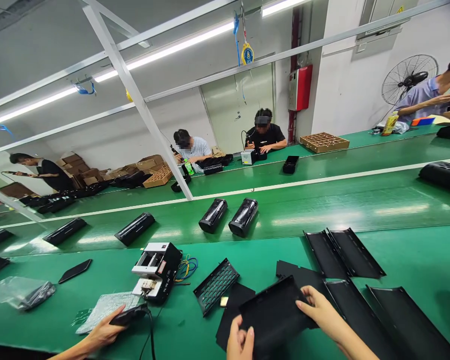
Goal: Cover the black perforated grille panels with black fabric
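Note:
A black plastic panel (272, 315), slightly curved and with small holes near its edges, is held up between both hands. My left hand (240, 339) grips its lower left edge, thumb and fingers closed on it. At the panel's right edge my right hand (315, 306) pinches it. Flat black sheets (234, 305) lie beneath and behind the panel. Just left of these is a black grille panel (216, 285) with slots. Several more curved black panels (354, 250) rest to the right of my right hand.
At left, a co-worker's hand (105, 327) holds a black corded tool (131, 314) beside bubble wrap (105, 307). A white-and-black machine (157, 272) stands behind it. Black speaker-like housings (243, 217) sit on the green conveyor (307, 205). Other people work across it.

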Action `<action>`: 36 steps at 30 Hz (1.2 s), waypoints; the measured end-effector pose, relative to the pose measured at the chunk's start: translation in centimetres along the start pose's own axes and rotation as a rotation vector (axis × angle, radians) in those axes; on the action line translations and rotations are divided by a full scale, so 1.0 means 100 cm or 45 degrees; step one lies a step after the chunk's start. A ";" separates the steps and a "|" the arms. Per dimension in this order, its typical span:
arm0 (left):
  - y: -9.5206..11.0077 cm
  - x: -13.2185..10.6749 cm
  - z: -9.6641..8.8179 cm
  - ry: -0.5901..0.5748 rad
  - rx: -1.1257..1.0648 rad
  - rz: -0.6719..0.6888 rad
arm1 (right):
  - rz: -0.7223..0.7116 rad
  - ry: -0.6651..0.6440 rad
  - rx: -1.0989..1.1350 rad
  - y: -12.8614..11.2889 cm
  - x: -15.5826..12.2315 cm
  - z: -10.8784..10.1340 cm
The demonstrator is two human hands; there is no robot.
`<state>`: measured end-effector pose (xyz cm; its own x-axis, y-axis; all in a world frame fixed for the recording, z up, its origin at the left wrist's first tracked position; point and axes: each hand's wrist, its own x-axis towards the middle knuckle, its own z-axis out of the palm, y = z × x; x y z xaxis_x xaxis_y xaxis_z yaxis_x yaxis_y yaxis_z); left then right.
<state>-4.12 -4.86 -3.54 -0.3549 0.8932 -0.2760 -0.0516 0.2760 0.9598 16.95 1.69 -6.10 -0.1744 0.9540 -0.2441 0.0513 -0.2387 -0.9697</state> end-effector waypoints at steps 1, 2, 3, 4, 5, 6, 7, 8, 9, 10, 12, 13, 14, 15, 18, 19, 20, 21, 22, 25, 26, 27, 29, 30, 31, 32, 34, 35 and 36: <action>0.005 0.002 0.002 0.044 0.005 0.073 | 0.003 -0.026 0.052 -0.010 -0.004 -0.002; 0.012 0.004 0.003 0.069 -0.008 0.122 | 0.011 -0.036 0.095 -0.020 -0.008 -0.005; 0.021 0.005 0.004 0.076 -0.019 0.148 | 0.019 -0.034 0.126 -0.032 -0.012 -0.009; 0.031 0.006 0.004 0.064 -0.023 0.158 | 0.022 -0.025 0.145 -0.044 -0.016 -0.013; 0.040 0.005 0.004 0.044 -0.021 0.159 | 0.017 -0.015 0.154 -0.056 -0.021 -0.017; 0.050 0.003 0.003 0.018 -0.019 0.156 | 0.003 -0.015 0.154 -0.068 -0.026 -0.021; 0.058 0.001 0.002 -0.007 -0.023 0.151 | -0.019 -0.031 0.151 -0.079 -0.030 -0.024; 0.065 -0.001 0.001 -0.032 -0.030 0.145 | -0.039 -0.061 0.162 -0.090 -0.035 -0.027; 0.072 -0.004 0.000 -0.057 -0.036 0.138 | -0.050 -0.098 0.180 -0.099 -0.039 -0.029; 0.077 -0.007 -0.001 -0.083 -0.037 0.130 | -0.060 -0.129 0.202 -0.106 -0.042 -0.030; 0.086 -0.012 -0.002 -0.131 -0.031 0.117 | -0.066 -0.174 0.242 -0.117 -0.047 -0.033; 0.090 -0.014 -0.003 -0.153 -0.029 0.116 | -0.061 -0.189 0.264 -0.120 -0.049 -0.033; 0.094 -0.016 -0.003 -0.174 -0.033 0.116 | -0.055 -0.202 0.287 -0.122 -0.051 -0.034; 0.097 -0.018 -0.003 -0.195 -0.041 0.118 | -0.047 -0.219 0.311 -0.124 -0.052 -0.035; 0.103 -0.022 -0.003 -0.255 -0.057 0.124 | -0.022 -0.241 0.366 -0.125 -0.056 -0.036; 0.104 -0.023 -0.003 -0.266 -0.050 0.127 | -0.013 -0.223 0.369 -0.126 -0.057 -0.036; 0.105 -0.023 -0.003 -0.272 -0.042 0.128 | -0.006 -0.202 0.368 -0.126 -0.057 -0.037; 0.106 -0.024 -0.003 -0.278 -0.034 0.122 | -0.001 -0.185 0.366 -0.127 -0.058 -0.037; 0.106 -0.024 -0.003 -0.284 -0.025 0.108 | -0.002 -0.178 0.363 -0.127 -0.058 -0.037; 0.105 -0.022 -0.003 -0.299 -0.013 0.069 | -0.033 -0.236 0.356 -0.125 -0.058 -0.037; 0.104 -0.021 -0.003 -0.294 -0.011 0.069 | -0.040 -0.252 0.347 -0.124 -0.058 -0.038; 0.103 -0.020 -0.003 -0.284 -0.010 0.077 | -0.045 -0.256 0.337 -0.122 -0.058 -0.038; 0.102 -0.020 -0.004 -0.260 -0.012 0.096 | -0.040 -0.257 0.325 -0.118 -0.058 -0.038; 0.102 -0.020 -0.005 -0.257 -0.006 0.098 | -0.036 -0.252 0.321 -0.117 -0.058 -0.038; 0.102 -0.020 -0.005 -0.260 0.002 0.096 | -0.033 -0.247 0.321 -0.116 -0.059 -0.038; 0.103 -0.021 -0.005 -0.268 0.010 0.091 | -0.028 -0.245 0.326 -0.116 -0.059 -0.038; 0.105 -0.022 -0.005 -0.285 0.021 0.077 | -0.018 -0.258 0.350 -0.118 -0.060 -0.037; 0.106 -0.022 -0.005 -0.289 0.021 0.071 | -0.012 -0.269 0.369 -0.120 -0.061 -0.036; 0.107 -0.022 -0.005 -0.290 0.018 0.066 | -0.002 -0.277 0.389 -0.122 -0.061 -0.035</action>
<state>-4.36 -4.11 7.34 -0.1368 0.9629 -0.2327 -0.0252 0.2315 0.9725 20.87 -0.57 7.26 -0.3805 0.9014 -0.2065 -0.2396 -0.3118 -0.9194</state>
